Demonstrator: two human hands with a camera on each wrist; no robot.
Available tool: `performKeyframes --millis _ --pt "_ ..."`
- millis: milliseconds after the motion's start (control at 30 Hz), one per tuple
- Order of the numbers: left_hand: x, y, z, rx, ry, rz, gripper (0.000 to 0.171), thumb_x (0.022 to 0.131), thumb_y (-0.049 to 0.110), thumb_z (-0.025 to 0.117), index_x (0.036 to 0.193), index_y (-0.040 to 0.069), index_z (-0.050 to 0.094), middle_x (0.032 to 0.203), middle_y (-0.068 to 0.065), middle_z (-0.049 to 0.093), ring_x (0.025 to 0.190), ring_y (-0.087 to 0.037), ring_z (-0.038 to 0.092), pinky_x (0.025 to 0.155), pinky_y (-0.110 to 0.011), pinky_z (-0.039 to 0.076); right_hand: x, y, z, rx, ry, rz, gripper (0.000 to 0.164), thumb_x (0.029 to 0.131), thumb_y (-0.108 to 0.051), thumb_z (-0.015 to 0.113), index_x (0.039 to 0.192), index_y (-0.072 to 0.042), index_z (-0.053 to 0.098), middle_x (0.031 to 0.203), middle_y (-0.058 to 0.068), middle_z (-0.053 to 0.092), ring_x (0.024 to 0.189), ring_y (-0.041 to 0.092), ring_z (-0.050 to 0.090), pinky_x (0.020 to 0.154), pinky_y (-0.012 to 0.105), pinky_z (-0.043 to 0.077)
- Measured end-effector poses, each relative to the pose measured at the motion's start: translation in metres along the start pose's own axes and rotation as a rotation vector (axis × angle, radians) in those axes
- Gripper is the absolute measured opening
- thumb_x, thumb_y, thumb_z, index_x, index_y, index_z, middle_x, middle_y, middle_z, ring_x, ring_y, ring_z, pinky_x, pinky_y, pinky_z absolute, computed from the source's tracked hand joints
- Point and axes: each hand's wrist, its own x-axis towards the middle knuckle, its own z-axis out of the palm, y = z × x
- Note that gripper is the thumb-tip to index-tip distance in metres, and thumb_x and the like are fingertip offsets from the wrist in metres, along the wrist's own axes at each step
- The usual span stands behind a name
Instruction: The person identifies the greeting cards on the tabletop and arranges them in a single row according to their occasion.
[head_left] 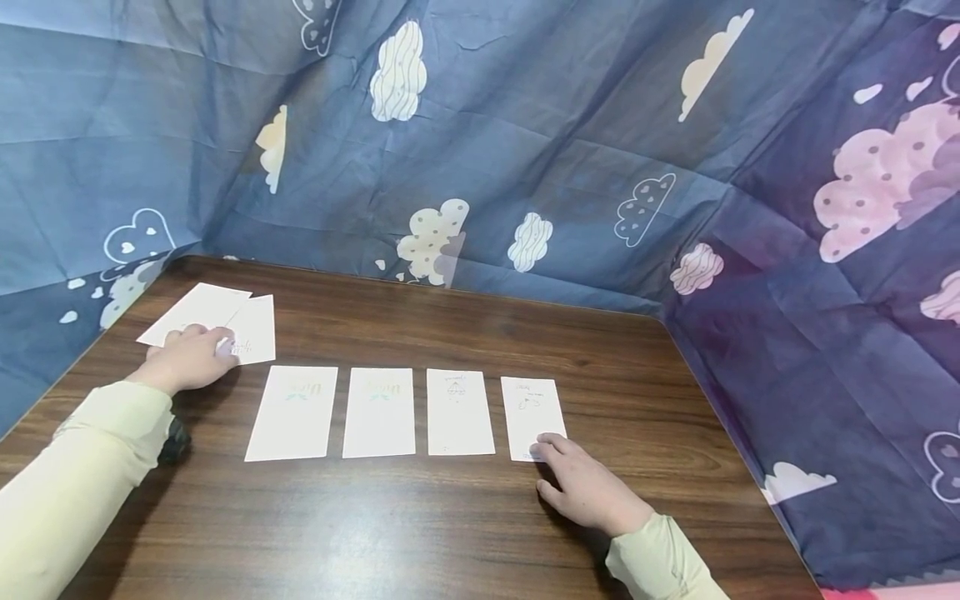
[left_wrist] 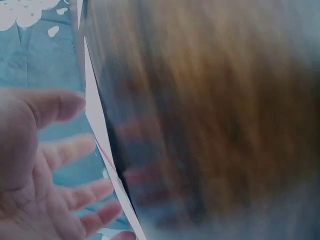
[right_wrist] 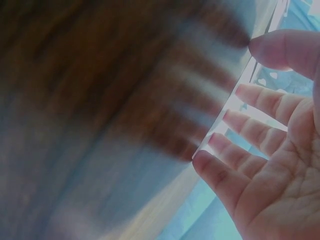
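a dark blue cloth (head_left: 570,67) printed with clouds hung behind and beside the wood-grained surface (head_left: 360,533). across the middle of that surface ran a row of four white cards (head_left: 460,425), none touching another, their long sides running roughly front to back. beyond the row's left end, a pair of white cards (head_left: 198,307) overlapped askew near the left edge.

the hands were well apart. the left hand (head_left: 191,358) lay over the near side of the pair, its fingers spread and slightly bent, clamped on nothing that showed. the right hand (head_left: 588,483) had its fingers extended, a fingertip at the near end of the row's rightmost card (head_left: 528,427), with no pinch on it. the print was faint: pale lettering (head_left: 303,389) on the row's two left cards, an umbrella-like drawing (head_left: 456,388) on the third.

the step in hand seemed to be setting out or straightening the cards. the next move probably called for the left hand to part the overlapped pair, sliding one without dragging the other.
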Motion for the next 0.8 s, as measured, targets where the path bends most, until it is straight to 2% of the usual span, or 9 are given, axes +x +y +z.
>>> performKeyframes --millis 167,267,367,567,800 --pt "0.003 -0.013 -0.003 -0.064 0.088 -0.107 0.071 0.095 0.037 0.059 0.129 -0.019 0.033 0.120 -0.054 0.033 0.110 -0.075 0.033 0.085 -0.081 0.033 0.000 0.001 -0.001 -0.002 0.005 -0.009 0.037 0.093 -0.012 0.071 0.127 0.000 0.063 0.137 0.023 0.056 0.125 0.041 0.058 0.100 0.056 0.049" --pt "0.007 -0.017 -0.005 -0.084 0.084 -0.176 0.092 0.093 0.054 0.063 0.132 -0.021 0.028 0.119 -0.059 0.030 0.109 -0.078 0.033 0.086 -0.080 0.033 -0.001 0.002 -0.001 -0.005 0.015 -0.018 0.037 0.092 -0.011 0.071 0.126 0.000 0.063 0.135 0.023 0.057 0.124 0.041 0.059 0.100 0.056 0.049" --pt "0.009 -0.020 -0.005 -0.110 0.066 -0.233 0.105 0.092 0.062 0.062 0.140 -0.022 0.020 0.123 -0.062 0.025 0.114 -0.079 0.029 0.090 -0.079 0.030 -0.002 0.003 0.001 -0.010 0.023 -0.031 0.036 0.091 -0.011 0.072 0.125 -0.001 0.063 0.134 0.022 0.058 0.122 0.041 0.059 0.098 0.056 0.050" --pt "0.010 -0.026 -0.008 -0.133 0.045 -0.252 0.098 0.092 0.049 0.065 0.136 -0.025 0.016 0.123 -0.062 0.024 0.118 -0.078 0.025 0.094 -0.079 0.026 -0.002 0.003 0.002 -0.010 0.022 -0.057 0.036 0.092 -0.012 0.071 0.125 -0.001 0.063 0.134 0.021 0.058 0.121 0.039 0.060 0.098 0.054 0.050" --pt "0.016 -0.027 -0.012 -0.140 0.019 -0.271 0.092 0.093 0.043 0.062 0.133 -0.025 0.014 0.122 -0.064 0.020 0.120 -0.079 0.021 0.096 -0.080 0.024 -0.003 0.002 -0.002 -0.009 0.026 -0.056 0.036 0.092 -0.012 0.071 0.125 -0.001 0.063 0.134 0.022 0.058 0.122 0.039 0.060 0.100 0.054 0.049"
